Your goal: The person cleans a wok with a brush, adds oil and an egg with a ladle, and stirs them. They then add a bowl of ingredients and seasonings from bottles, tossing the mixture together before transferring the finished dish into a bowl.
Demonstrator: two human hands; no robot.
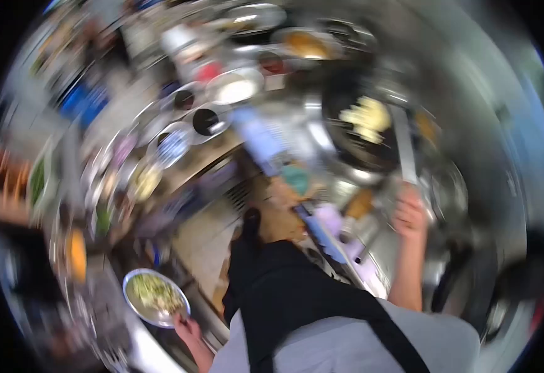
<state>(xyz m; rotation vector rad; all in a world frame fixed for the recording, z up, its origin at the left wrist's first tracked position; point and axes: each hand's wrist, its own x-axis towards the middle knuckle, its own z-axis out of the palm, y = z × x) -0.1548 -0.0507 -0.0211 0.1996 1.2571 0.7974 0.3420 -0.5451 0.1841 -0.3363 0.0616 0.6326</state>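
Observation:
Down at the lower left, my left hand [188, 329] grips the near rim of a shallow bowl [186, 297] with a blue-white edge. Pale green shredded vegetables [154, 292] lie in it, with some pinkish-brown bits at the near side. My right hand [410, 212] is closed around a long flat metal handle [405, 146]. That handle runs up to the right side of a dark wok [340, 102]; blur hides whether it belongs to the wok or to a separate utensil. Pale yellow chunks [369, 118] sit in the wok.
Bowls of ingredients line the counter, among them a white-filled bowl [233, 88] and a dark-filled container [206, 122]. A pan of orange-brown food [309, 45] stands beyond. A blue cloth-like item [256, 133] lies left of the wok. Tiled floor [206, 233] shows below.

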